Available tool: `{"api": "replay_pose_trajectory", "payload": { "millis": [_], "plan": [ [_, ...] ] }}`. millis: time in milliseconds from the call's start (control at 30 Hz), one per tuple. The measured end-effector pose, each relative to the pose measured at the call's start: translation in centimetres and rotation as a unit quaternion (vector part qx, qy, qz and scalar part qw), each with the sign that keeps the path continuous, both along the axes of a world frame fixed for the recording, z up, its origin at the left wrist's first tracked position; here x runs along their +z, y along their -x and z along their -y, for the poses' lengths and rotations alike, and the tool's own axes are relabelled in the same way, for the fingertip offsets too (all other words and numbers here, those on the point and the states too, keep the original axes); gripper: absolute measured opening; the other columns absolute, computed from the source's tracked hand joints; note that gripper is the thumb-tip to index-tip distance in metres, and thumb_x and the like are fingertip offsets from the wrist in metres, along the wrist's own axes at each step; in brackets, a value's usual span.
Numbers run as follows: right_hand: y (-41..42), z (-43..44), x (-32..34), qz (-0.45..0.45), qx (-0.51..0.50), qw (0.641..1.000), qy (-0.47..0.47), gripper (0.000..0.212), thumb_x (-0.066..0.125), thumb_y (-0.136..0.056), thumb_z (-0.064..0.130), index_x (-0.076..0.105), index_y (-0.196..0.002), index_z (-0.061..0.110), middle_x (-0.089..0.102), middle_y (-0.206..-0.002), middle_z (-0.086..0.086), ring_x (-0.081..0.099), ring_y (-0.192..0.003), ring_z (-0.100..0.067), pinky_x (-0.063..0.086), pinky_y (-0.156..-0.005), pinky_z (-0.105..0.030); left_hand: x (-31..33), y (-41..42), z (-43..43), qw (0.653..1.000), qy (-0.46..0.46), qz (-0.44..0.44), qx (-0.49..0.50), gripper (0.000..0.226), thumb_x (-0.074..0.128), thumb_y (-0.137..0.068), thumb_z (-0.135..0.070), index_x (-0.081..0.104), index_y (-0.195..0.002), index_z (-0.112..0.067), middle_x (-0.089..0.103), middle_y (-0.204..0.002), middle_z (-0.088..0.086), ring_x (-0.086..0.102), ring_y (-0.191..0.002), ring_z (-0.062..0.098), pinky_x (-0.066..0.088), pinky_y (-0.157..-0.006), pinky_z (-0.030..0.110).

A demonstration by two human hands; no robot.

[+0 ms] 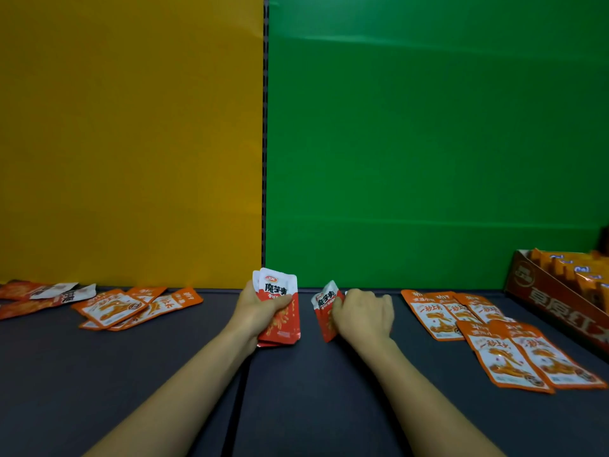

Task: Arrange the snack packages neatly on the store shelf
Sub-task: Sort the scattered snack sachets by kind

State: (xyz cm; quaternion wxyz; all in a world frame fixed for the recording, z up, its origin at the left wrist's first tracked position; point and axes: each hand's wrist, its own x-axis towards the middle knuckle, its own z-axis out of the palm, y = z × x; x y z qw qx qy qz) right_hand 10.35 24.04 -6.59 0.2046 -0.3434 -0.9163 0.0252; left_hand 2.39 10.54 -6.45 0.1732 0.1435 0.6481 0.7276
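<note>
Two bare hands work at the middle of a dark shelf [99, 374], in front of a back wall split into a yellow panel [131, 143] and a green panel [428, 143]. The left hand [260, 311] grips a small upright stack of red-and-white packets [280, 311], thumb across the front and fingers behind. The right hand [365, 316] pinches a single red packet [324, 313] of the same kind, tilted, just beside the stack but not touching it. Loose orange packets [131, 308] lie overlapping to the left; more orange packets [487, 331] lie in rough rows to the right, near a brown display box [540, 291] of further snacks at the far right edge. The packets appear to be thin, glossy foil pouches: probably light, limp and slippery against one another. A stack would likely fan or slide unless squeezed across its flat faces near mid-height; a single pouch is best taken by a sealed edge.
</note>
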Motion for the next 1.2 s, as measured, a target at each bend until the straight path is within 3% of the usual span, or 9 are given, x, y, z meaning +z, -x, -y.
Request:
{"api": "replay_pose_trajectory", "payload": {
  "millis": [400,600,667,733,833,933,1000,1100,1200],
  "plan": [
    [0.1,-1.1,-0.3,0.079,0.009,0.992,-0.098,0.041,0.03,-0.096,0.032,0.065,-0.101,0.012,0.068,-0.106,-0.004,0.062,-0.1,-0.022,0.022,-0.109,-0.037,-0.8,0.1,-0.4,1.0,0.012,-0.023,-0.01,0.037,0.068,-0.083,-0.008,0.049,-0.115,-0.015,0.067,-0.095,0.008,0.065,-0.071,0.018,0.05,-0.053,0.026],
    [-0.5,-0.6,0.4,0.059,0.02,0.993,-0.104,0.045,0.033,-0.096,0.043,0.064,-0.099,0.011,0.067,-0.102,-0.004,0.062,-0.099,-0.024,0.03,-0.103,-0.036,-0.5,-0.2,0.0,1.0,-0.002,-0.016,-0.018,0.036,0.068,-0.083,-0.011,0.05,-0.114,-0.015,0.068,-0.094,0.007,0.066,-0.074,0.019,0.052,-0.057,0.028],
    [-0.8,-0.3,0.4,-0.007,0.056,0.996,-0.065,0.049,0.03,-0.097,0.045,0.066,-0.093,0.012,0.069,-0.097,-0.006,0.062,-0.096,-0.026,0.036,-0.093,-0.034,-0.3,-0.3,0.1,1.0,-0.011,-0.004,-0.024,0.033,0.068,-0.083,-0.012,0.052,-0.111,-0.016,0.068,-0.093,0.007,0.065,-0.075,0.019,0.052,-0.058,0.029],
    [-0.9,0.2,0.1,-0.07,0.128,0.988,0.05,0.048,0.03,-0.097,0.047,0.064,-0.081,0.016,0.068,-0.089,-0.006,0.061,-0.093,-0.026,0.042,-0.083,-0.034,-0.1,-0.5,0.4,0.999,-0.018,0.008,-0.036,0.027,0.068,-0.083,-0.014,0.055,-0.106,-0.017,0.069,-0.092,0.007,0.065,-0.074,0.018,0.052,-0.056,0.027],
    [-0.2,0.7,-0.5,-0.113,0.239,0.934,0.239,0.041,0.04,-0.096,0.042,0.056,-0.064,0.023,0.066,-0.075,0.0,0.061,-0.079,-0.021,0.047,-0.08,-0.034,0.1,-0.8,0.7,0.998,-0.022,0.012,-0.062,0.015,0.066,-0.084,-0.013,0.059,-0.096,-0.018,0.07,-0.084,0.006,0.067,-0.063,0.015,0.053,-0.048,0.021],
    [0.3,1.0,-0.8,-0.152,0.273,0.89,0.332,0.039,0.05,-0.093,0.029,0.054,-0.055,0.021,0.059,-0.061,0.008,0.053,-0.061,-0.012,0.045,-0.071,-0.031,0.2,-1.2,1.0,0.997,-0.022,0.015,-0.074,0.009,0.065,-0.085,-0.011,0.061,-0.091,-0.016,0.071,-0.073,0.003,0.067,-0.051,0.009,0.052,-0.044,0.019],
    [0.2,1.2,-0.8,-0.144,0.272,0.892,0.331,0.039,0.05,-0.093,0.026,0.051,-0.054,0.021,0.057,-0.061,0.007,0.05,-0.061,-0.011,0.041,-0.068,-0.028,0.2,-1.3,1.1,0.997,-0.009,0.015,-0.079,0.009,0.065,-0.085,-0.013,0.062,-0.093,-0.016,0.071,-0.078,0.005,0.068,-0.052,0.009,0.052,-0.045,0.019],
    [0.0,1.4,-0.8,-0.118,0.235,0.933,0.247,0.038,0.049,-0.09,0.024,0.044,-0.053,0.02,0.052,-0.062,0.002,0.048,-0.066,-0.015,0.035,-0.062,-0.029,0.1,-1.3,1.1,0.997,0.002,0.021,-0.075,0.007,0.065,-0.085,-0.011,0.062,-0.089,-0.015,0.07,-0.075,0.005,0.067,-0.05,0.009,0.052,-0.044,0.019],
    [0.3,1.2,-0.6,-0.139,0.172,0.953,0.206,0.034,0.047,-0.088,0.026,0.043,-0.055,0.019,0.055,-0.067,0.0,0.054,-0.074,-0.022,0.039,-0.065,-0.03,0.4,-0.8,1.4,0.998,0.001,0.031,-0.055,0.008,0.064,-0.085,-0.009,0.061,-0.092,-0.012,0.071,-0.07,0.005,0.067,-0.049,0.011,0.053,-0.043,0.021]
  ]
}}
